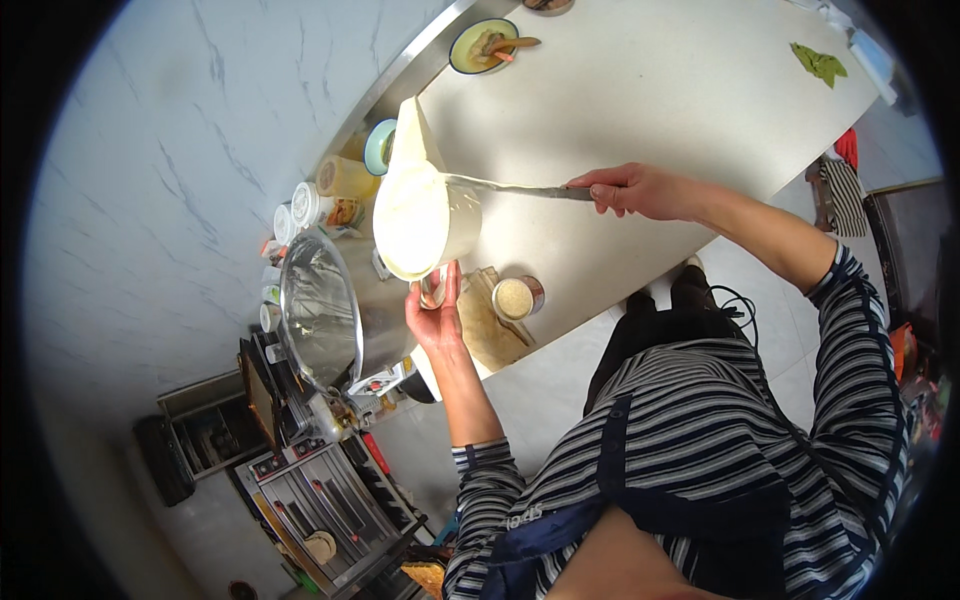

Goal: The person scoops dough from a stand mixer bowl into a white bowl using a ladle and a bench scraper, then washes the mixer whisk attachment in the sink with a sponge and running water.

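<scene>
Cream-white cake (415, 215) stands on the counter (640, 100), just above your left hand (432, 315), which cups its turning base from below, fingers curled loosely, nearer of the two. Your right hand (640, 190) is closed around a long spatula (510, 186) whose blade runs level leftward, tip touching the cake's side. A steel bowl (320, 310) sits just left.

Kitchen. Long pale worktop (640, 110) along marble-look wall (170, 190); steel mixing bowl (318, 310) at 9 o'clock, spice jars (318, 207) beside it, countertop oven (325, 500) at 7 o'clock, bowl with spoon (482, 45) at 12.
</scene>
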`<state>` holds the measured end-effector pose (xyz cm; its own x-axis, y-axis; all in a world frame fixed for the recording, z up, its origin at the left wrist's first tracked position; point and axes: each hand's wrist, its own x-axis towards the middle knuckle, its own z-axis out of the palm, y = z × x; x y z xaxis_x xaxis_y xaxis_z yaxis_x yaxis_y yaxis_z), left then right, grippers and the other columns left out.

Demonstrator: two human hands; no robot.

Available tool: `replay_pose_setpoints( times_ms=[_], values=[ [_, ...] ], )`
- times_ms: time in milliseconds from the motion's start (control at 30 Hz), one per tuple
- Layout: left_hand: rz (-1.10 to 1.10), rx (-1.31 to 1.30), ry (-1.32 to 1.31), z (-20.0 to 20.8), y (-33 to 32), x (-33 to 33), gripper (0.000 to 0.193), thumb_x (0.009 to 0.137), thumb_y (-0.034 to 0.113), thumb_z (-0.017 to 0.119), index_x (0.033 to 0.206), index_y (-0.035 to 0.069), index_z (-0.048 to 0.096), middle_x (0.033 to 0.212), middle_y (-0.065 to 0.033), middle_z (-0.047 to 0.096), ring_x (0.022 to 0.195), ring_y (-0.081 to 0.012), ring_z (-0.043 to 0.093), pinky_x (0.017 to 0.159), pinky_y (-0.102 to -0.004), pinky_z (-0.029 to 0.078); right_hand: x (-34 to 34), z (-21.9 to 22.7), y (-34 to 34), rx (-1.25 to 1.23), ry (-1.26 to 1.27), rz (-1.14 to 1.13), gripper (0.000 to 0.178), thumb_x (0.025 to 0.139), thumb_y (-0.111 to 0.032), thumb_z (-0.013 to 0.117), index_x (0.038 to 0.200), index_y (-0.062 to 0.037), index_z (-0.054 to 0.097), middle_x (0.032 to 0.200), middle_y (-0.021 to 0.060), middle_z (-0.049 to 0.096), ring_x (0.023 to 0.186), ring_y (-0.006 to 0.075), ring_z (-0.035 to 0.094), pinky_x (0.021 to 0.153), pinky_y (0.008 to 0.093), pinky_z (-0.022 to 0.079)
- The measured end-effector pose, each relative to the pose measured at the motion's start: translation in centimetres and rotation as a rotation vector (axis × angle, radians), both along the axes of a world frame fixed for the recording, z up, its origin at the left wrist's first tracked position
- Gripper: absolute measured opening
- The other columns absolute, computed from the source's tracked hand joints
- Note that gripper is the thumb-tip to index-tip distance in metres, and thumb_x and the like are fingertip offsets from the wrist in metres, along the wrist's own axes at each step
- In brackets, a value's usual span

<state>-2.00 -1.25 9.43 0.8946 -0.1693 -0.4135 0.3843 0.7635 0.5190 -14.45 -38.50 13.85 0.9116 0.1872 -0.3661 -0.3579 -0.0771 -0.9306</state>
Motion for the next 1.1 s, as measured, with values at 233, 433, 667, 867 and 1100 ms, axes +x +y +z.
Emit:
replay_pose_setpoints(
  times_ms=[233, 433, 667, 867, 1100],
  values=[
    [0.100, 0.237, -0.050, -4.4, 0.3, 2.0, 0.007, 0.081, 0.000, 0.058, 0.076, -0.003, 0.054, 0.079, -0.0124, 0.055, 0.097, -0.0259, 0.056, 0.095, -0.0627, 0.046, 0.5, 0.4, -0.1, -0.189, -0.287, -0.113, 0.034, 0.098, -0.032, 0.045, 0.127, -0.0194, 0.056, 0.094, 0.0002, 0.053, 0.085, 0.0120, 0.047, 0.078, 0.0270, 0.041],
    [0.053, 0.242, -0.039, -6.8, 0.7, 1.8, 0.006, 0.079, -0.001, 0.060, 0.077, -0.004, 0.054, 0.082, -0.0127, 0.057, 0.097, -0.0274, 0.056, 0.095, -0.0656, 0.043, 3.9, -2.4, 3.1, -0.708, -0.627, -0.152, 0.036, 0.089, -0.019, 0.057, 0.125, -0.0196, 0.056, 0.097, 0.0088, 0.048, 0.090, 0.0224, 0.049, 0.081, 0.0330, 0.043],
    [0.045, 0.138, -0.044, -6.3, 0.2, 1.4, 0.006, 0.078, -0.002, 0.060, 0.079, -0.005, 0.055, 0.081, -0.0113, 0.055, 0.092, -0.0247, 0.055, 0.094, -0.0655, 0.045, 8.6, -8.1, 8.2, -0.980, -0.848, -0.203, 0.044, 0.079, -0.015, 0.066, 0.122, -0.0215, 0.058, 0.099, 0.0124, 0.050, 0.090, 0.0296, 0.049, 0.080, 0.0394, 0.044],
    [0.075, 0.135, -0.023, -5.5, -0.1, 1.1, 0.007, 0.078, -0.002, 0.059, 0.081, -0.006, 0.054, 0.080, -0.0115, 0.052, 0.092, -0.0251, 0.053, 0.093, -0.0656, 0.045, 7.3, -5.8, 2.8, -1.169, -0.890, -0.094, 0.044, 0.079, -0.015, 0.065, 0.122, -0.0205, 0.058, 0.095, 0.0116, 0.050, 0.087, 0.0290, 0.049, 0.077, 0.0387, 0.043],
    [0.093, 0.107, -0.001, -7.5, 1.2, 2.2, 0.007, 0.078, -0.003, 0.058, 0.075, -0.002, 0.052, 0.078, -0.0104, 0.051, 0.092, -0.0244, 0.054, 0.096, -0.0650, 0.043, 5.6, 0.2, 1.9, -0.712, -0.540, -0.173, 0.035, 0.091, -0.017, 0.054, 0.125, -0.0180, 0.056, 0.084, 0.0099, 0.054, 0.074, 0.0251, 0.051, 0.071, 0.0341, 0.046]
  ],
)
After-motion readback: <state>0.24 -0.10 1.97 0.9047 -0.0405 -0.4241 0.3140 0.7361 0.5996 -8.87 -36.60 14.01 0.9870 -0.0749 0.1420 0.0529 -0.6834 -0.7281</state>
